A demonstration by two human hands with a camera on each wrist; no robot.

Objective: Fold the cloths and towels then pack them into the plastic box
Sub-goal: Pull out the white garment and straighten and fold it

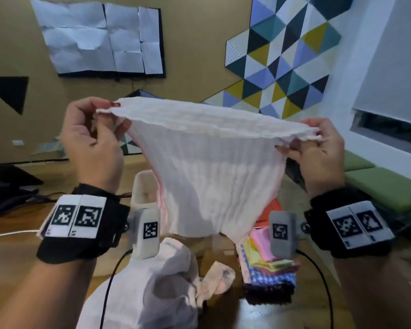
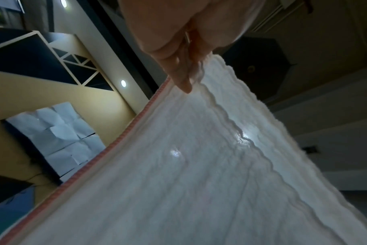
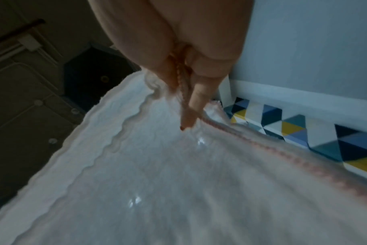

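A pale pink-white cloth (image 1: 207, 176) with a red-stitched edge hangs in the air, stretched between both hands at chest height. My left hand (image 1: 94, 136) pinches its upper left corner, and my right hand (image 1: 318, 150) pinches the upper right corner. The wrist views show the same cloth (image 2: 199, 174) (image 3: 168, 174) spreading away below the pinching fingers (image 2: 182, 81) (image 3: 191, 114). The clear plastic box (image 1: 142, 186) stands on the table behind the cloth, mostly hidden by it. A stack of folded coloured cloths (image 1: 268, 269) lies below my right hand.
A crumpled white cloth pile (image 1: 157, 281) lies on the wooden table (image 1: 14, 252) at the near centre. Black cables (image 1: 109, 281) run from the wrist cameras. Green cushioned seats (image 1: 384, 186) stand at the right; a dark stand (image 1: 7, 181) sits at the left.
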